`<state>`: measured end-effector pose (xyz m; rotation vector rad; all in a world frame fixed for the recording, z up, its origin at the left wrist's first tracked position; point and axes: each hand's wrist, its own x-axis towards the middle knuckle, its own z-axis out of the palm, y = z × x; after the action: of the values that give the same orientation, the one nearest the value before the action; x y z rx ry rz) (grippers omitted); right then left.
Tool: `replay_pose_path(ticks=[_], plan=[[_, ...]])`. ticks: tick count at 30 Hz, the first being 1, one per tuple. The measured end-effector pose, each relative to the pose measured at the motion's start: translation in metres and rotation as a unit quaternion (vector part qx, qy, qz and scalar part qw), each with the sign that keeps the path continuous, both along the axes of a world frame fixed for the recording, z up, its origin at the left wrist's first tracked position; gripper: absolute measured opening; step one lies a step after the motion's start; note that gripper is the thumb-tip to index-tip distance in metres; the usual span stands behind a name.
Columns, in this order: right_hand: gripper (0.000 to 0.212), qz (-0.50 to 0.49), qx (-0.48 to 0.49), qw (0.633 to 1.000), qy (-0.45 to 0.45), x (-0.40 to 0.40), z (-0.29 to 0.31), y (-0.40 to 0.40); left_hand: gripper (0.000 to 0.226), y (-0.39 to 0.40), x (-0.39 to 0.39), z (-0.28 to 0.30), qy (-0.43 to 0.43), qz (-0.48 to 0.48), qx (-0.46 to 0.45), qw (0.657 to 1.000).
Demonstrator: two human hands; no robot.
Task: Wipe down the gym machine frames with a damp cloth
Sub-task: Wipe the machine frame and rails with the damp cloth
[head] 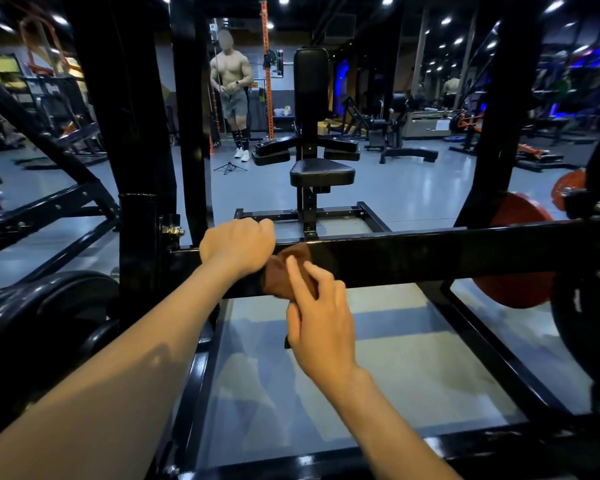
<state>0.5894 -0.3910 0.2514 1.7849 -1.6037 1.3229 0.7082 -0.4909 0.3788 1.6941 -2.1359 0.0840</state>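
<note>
While left hand [238, 245] curls over glossy square crossbar [430, 258], right hand [321, 317] pinches crumpled brown cloth [284, 275]

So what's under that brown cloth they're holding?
The brown cloth lies against the black crossbar of the machine frame, held by the left hand and right hand. The bar's surface beneath the cloth is covered, so its state cannot be seen.
</note>
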Motion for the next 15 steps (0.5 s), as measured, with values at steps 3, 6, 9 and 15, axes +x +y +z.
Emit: replay_pose_path(ticks=[3, 6, 9, 15], plan=[[0.065, 0.007, -0.002, 0.995, 0.103, -0.05, 0.005, 0.004, 0.044, 0.0, 0.001, -0.001, 0.0, -0.015, -0.01, 1.0], [0.064, -0.085, -0.019, 0.995, -0.047, -0.11, 0.0, 0.018, 0.044, 0.0, 0.001, -0.002, -0.006, -0.021, -0.014, 1.0], [0.063, -0.202, -0.034, 0.951, -0.233, -0.132, -0.004, 0.028, 0.044, -0.002, -0.001, -0.004, -0.003, -0.016, -0.021, 1.0], [0.064, -0.181, -0.053, 0.916, -0.355, -0.043, 0.004, 0.003, 0.047, 0.001, -0.002, -0.002, 0.008, -0.007, -0.011, 1.0]])
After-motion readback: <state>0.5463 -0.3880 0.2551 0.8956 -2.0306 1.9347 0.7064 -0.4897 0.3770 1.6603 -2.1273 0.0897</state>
